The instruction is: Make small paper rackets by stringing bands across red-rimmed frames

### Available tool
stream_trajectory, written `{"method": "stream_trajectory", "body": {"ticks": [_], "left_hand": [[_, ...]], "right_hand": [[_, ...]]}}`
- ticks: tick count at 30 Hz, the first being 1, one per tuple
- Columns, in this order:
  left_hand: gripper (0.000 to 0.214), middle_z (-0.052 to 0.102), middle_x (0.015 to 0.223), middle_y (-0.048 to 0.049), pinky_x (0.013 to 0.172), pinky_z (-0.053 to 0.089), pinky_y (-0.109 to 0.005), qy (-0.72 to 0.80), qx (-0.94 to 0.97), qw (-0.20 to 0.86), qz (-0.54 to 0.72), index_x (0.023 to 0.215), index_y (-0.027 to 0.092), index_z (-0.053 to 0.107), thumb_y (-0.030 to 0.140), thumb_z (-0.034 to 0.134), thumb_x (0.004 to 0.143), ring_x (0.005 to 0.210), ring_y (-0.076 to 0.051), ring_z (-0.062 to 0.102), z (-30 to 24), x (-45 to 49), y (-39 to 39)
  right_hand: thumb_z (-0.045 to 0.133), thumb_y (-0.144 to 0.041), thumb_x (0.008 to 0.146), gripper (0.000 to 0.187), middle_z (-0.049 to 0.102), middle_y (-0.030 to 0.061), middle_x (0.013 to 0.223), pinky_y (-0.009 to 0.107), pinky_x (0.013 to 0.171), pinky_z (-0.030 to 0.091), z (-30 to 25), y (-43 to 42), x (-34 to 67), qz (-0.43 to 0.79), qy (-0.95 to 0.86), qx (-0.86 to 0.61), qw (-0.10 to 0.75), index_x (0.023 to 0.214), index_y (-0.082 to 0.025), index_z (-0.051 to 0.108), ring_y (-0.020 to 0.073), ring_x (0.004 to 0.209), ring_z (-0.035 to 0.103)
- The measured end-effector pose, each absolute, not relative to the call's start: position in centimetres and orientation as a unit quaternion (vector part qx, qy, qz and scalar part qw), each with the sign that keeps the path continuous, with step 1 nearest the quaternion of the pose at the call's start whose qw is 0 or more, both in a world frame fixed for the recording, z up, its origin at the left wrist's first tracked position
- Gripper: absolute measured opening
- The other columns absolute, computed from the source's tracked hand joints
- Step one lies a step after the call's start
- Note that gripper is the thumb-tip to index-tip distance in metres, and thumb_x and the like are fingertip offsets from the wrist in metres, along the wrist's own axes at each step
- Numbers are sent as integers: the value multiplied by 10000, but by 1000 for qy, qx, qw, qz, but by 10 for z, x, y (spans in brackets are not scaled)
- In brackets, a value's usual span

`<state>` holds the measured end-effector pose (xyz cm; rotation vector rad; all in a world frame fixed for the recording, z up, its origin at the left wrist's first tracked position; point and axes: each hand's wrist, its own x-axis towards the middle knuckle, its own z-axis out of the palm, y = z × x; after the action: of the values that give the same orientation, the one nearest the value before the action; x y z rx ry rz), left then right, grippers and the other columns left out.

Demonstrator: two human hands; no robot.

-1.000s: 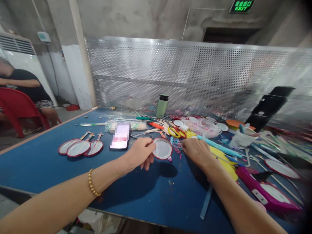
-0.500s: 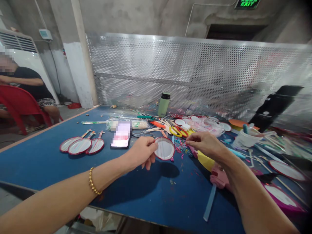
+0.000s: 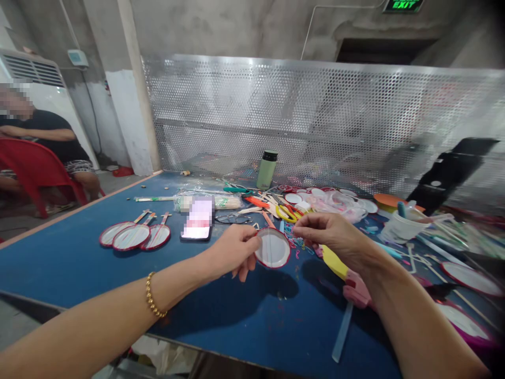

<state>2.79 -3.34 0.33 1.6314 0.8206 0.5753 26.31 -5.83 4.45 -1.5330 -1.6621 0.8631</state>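
My left hand (image 3: 235, 248) pinches the left rim of a small round white disc with a red border (image 3: 273, 248), held just above the blue table (image 3: 63, 263). My right hand (image 3: 332, 233) hovers to the right of the disc with fingers pinched together near its upper edge; what they grip is too small to name. Loose colourful bits (image 3: 296, 243) lie on the table below and between the hands.
Three finished red-rimmed paddles with stick handles (image 3: 134, 235) lie at left beside a phone (image 3: 198, 225). A green flask (image 3: 266, 170), scissors (image 3: 287, 211), sticks, white discs and a white cup (image 3: 400, 227) crowd the back. A pink glue gun (image 3: 360, 292) lies at right. A seated person (image 3: 43, 142) is far left.
My right hand rose from the table at the right and came in to the disc's upper edge, fingers pinched. My left hand kept hold of the disc and shifted slightly right.
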Motion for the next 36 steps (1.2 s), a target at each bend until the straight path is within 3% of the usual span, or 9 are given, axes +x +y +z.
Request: {"method": "stream_trajectory", "body": {"ticks": [5, 8, 12, 17, 19, 24, 31, 36], "left_hand": [[143, 559, 504, 47, 297, 299, -138, 349, 702, 577, 232, 760, 182, 454, 241, 453, 890, 317, -81, 520, 2, 29, -34], [162, 555, 501, 44, 296, 287, -143, 367, 698, 564, 247, 744, 183, 452, 242, 448, 894, 310, -80, 510, 3, 29, -32], [189, 562, 507, 30, 293, 282, -160, 398, 693, 534, 276, 715, 182, 455, 240, 444, 894, 310, -86, 510, 5, 28, -30], [184, 561, 497, 30, 300, 271, -158, 406, 693, 531, 270, 702, 178, 461, 224, 472, 880, 296, -77, 499, 5, 29, -30], [183, 560, 494, 30, 298, 274, -161, 403, 695, 530, 271, 698, 178, 461, 223, 474, 875, 297, -78, 500, 3, 29, -30], [197, 572, 506, 17, 294, 290, -166, 400, 699, 527, 271, 682, 179, 457, 224, 456, 873, 309, -83, 507, 2, 29, -29], [202, 567, 492, 24, 304, 284, -150, 405, 697, 530, 265, 681, 178, 451, 226, 468, 877, 300, -67, 491, 4, 30, -31], [193, 563, 499, 22, 285, 292, -167, 398, 700, 527, 271, 691, 182, 455, 220, 436, 879, 309, -90, 511, 4, 29, -29]], "right_hand": [[716, -523, 703, 361, 583, -10, 588, 200, 416, 332, 43, -59, 259, 346, -634, -599, 346, 778, -176, 653, 95, 502, 495], [651, -476, 758, 298, 566, -5, 566, 230, 451, 351, 40, -55, 265, 240, -658, -630, 335, 733, -179, 642, 111, 495, 496], [601, -313, 804, 154, 648, 32, 682, 270, 568, 358, 35, -49, 276, -35, -654, -729, 199, 720, -200, 665, 164, 631, 576], [540, -332, 880, 209, 707, 83, 912, 278, 600, 338, 30, -50, 275, -119, -628, -768, 44, 924, -209, 704, 226, 823, 640], [541, -320, 881, 208, 710, 83, 970, 270, 621, 350, 28, -50, 271, -120, -647, -752, 44, 950, -214, 707, 222, 865, 642], [577, -263, 843, 172, 720, 16, 818, 242, 622, 362, 17, -43, 258, -10, -723, -688, 53, 902, -268, 738, 168, 768, 643], [579, -238, 824, 174, 720, 20, 792, 247, 598, 354, 13, -41, 253, -22, -706, -705, 65, 897, -257, 735, 172, 746, 648], [569, -246, 784, 165, 718, 0, 745, 236, 629, 395, 16, -38, 265, 8, -714, -681, 161, 797, -230, 732, 156, 723, 637]]}}
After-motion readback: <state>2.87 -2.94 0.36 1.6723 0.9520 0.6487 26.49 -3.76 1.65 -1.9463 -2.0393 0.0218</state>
